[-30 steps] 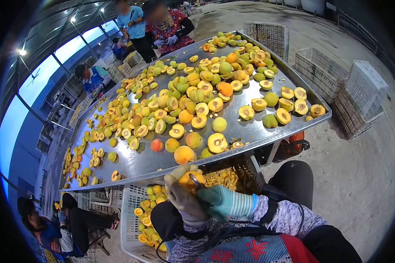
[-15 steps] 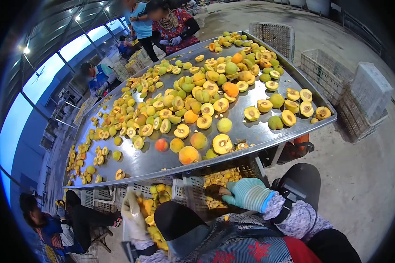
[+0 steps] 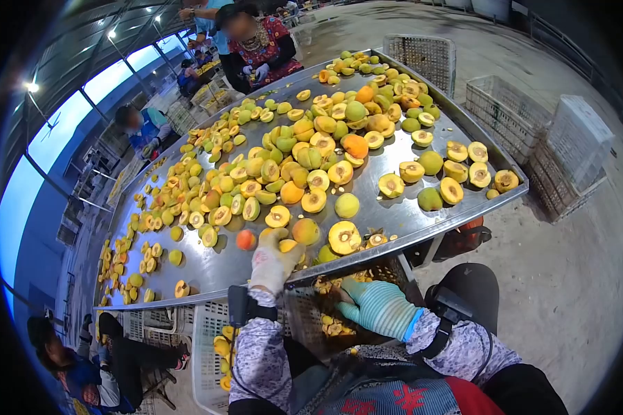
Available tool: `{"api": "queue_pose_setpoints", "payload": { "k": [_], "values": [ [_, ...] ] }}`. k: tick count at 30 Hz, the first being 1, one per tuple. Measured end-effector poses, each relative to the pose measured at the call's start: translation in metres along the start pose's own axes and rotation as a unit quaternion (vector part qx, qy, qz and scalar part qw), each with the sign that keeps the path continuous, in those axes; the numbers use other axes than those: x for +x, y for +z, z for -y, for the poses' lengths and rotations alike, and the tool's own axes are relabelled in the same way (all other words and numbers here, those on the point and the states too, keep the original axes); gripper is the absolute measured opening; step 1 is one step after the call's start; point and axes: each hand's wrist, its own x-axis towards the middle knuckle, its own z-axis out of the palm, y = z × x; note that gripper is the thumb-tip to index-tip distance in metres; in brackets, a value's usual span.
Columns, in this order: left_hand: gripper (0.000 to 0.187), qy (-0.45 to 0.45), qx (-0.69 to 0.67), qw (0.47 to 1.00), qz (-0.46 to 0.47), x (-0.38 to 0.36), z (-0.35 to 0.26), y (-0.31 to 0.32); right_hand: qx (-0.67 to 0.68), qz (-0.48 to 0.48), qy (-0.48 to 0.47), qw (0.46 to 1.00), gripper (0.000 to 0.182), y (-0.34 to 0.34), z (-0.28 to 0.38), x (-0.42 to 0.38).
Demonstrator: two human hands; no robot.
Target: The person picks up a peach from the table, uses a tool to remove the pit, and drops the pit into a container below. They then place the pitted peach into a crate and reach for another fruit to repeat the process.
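Observation:
My left hand (image 3: 271, 266), in a whitish glove, reaches over the near rim of the metal table (image 3: 211, 266). Its fingers curl round a yellow-orange peach (image 3: 289, 246), which they partly cover. My right hand (image 3: 381, 304), in a teal striped glove, is closed low above a dark crate (image 3: 304, 311) holding pits and scraps (image 3: 333, 326). A small brownish thing shows at its fingertips; I cannot tell what it is. Many whole and halved peaches (image 3: 311, 155) spread across the table, some cut faces showing a pit. Left of my knees, a white crate (image 3: 204, 366) contains yellow peach pieces (image 3: 223, 348).
Plastic crates (image 3: 509, 114) stand on the floor to the right, some stacked. A person (image 3: 266, 52) works at the table's far side, another (image 3: 145, 131) at its left. Someone sits at lower left (image 3: 76, 366). A dark-clothed knee (image 3: 467, 290) is under the table's near edge.
My left hand has risen from the white crate of peach pieces to the table's near edge and closed round a peach. My right hand stays over the dark crate, shifted slightly.

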Motion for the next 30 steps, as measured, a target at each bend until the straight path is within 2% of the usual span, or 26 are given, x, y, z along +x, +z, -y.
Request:
{"api": "queue_pose_setpoints", "payload": {
  "k": [1,2,3,4,5,7,8,9,11,12,13,15,16,17,18,19,20,22,26,27,28,29,30],
  "values": [
    [0.056,0.000,0.000,1.000,0.000,-0.003,0.001,-0.003,0.012,-0.035,-0.017,0.999,0.034,-0.001,0.000,0.001],
    [0.050,-0.078,-0.249,0.965,-0.018,-0.007,0.002,-0.009,0.012,-0.036,-0.017,0.999,0.034,-0.002,0.002,0.002],
    [0.045,-0.150,-0.480,0.864,-0.035,-0.010,-0.005,-0.020,0.040,-0.065,-0.023,0.997,0.033,-0.004,0.004,0.004],
    [0.039,-0.182,-0.623,0.760,-0.030,-0.016,-0.014,-0.034,0.068,-0.092,-0.030,0.993,0.033,-0.003,0.006,0.007],
    [0.039,-0.183,-0.622,0.760,-0.033,-0.022,-0.020,-0.041,0.069,-0.091,-0.032,0.993,0.033,0.000,0.007,0.009],
    [0.045,-0.175,-0.742,0.647,0.025,-0.038,-0.035,-0.046,0.112,-0.140,-0.050,0.983,0.032,0.007,0.008,0.014],
    [0.047,-0.082,-0.720,0.690,-0.008,-0.050,-0.052,-0.042,0.112,-0.139,-0.053,0.983,0.032,0.008,0.010,0.017],
    [0.047,-0.082,-0.719,0.690,-0.008,-0.054,-0.050,-0.034,0.125,-0.159,-0.066,0.977,0.031,0.010,0.013,0.020],
    [0.049,-0.045,-0.545,0.837,-0.014,-0.057,-0.044,-0.019,0.138,-0.181,-0.074,0.971,0.029,0.012,0.017,0.021],
    [0.044,-0.109,-0.651,0.750,0.024,-0.056,-0.046,-0.016,0.127,-0.172,-0.068,0.975,0.030,0.009,0.020,0.022],
    [0.044,-0.110,-0.653,0.749,0.028,-0.056,-0.048,-0.013,0.116,-0.162,-0.063,0.978,0.030,0.007,0.022,0.022],
    [0.050,-0.179,-0.768,0.615,0.027,-0.056,-0.053,-0.008,0.086,-0.162,-0.061,0.981,0.030,0.009,0.022,0.023],
    [0.042,-0.141,-0.765,0.628,0.024,-0.060,-0.058,-0.010,0.091,-0.167,-0.061,0.980,0.032,0.013,0.019,0.025],
    [0.042,-0.141,-0.767,0.626,0.024,-0.061,-0.061,-0.007,0.096,-0.173,-0.061,0.978,0.033,0.015,0.017,0.026],
    [0.043,-0.061,-0.639,0.767,-0.023,-0.063,-0.064,-0.003,0.094,-0.172,-0.060,0.979,0.033,0.016,0.017,0.026],
    [0.049,0.022,-0.482,0.873,-0.068,-0.064,-0.065,-0.001,0.077,-0.152,-0.046,0.984,0.035,0.017,0.018,0.027],
    [0.049,0.021,-0.483,0.873,-0.069,-0.064,-0.064,-0.003,0.060,-0.131,-0.031,0.989,0.037,0.018,0.018,0.027],
    [0.064,0.123,-0.252,0.958,-0.054,-0.064,-0.061,-0.009,0.052,-0.135,-0.028,0.989,0.040,0.017,0.018,0.025],
    [0.062,0.080,-0.280,0.956,-0.045,-0.067,-0.066,-0.009,0.032,-0.119,-0.018,0.992,0.047,0.018,0.015,0.026],
    [0.061,0.006,-0.594,0.804,-0.024,-0.069,-0.070,-0.006,0.032,-0.119,-0.017,0.992,0.047,0.018,0.014,0.026],
    [0.060,-0.071,-0.832,0.550,-0.001,-0.071,-0.073,-0.004,0.019,-0.130,-0.036,0.991,0.047,0.019,0.012,0.025],
    [0.060,-0.070,-0.833,0.549,-0.001,-0.070,-0.076,-0.006,0.006,-0.139,-0.056,0.989,0.047,0.019,0.011,0.024],
    [0.059,-0.096,-0.804,0.587,-0.002,-0.069,-0.080,-0.009,0.005,-0.138,-0.056,0.989,0.047,0.020,0.010,0.024]
  ]
}}
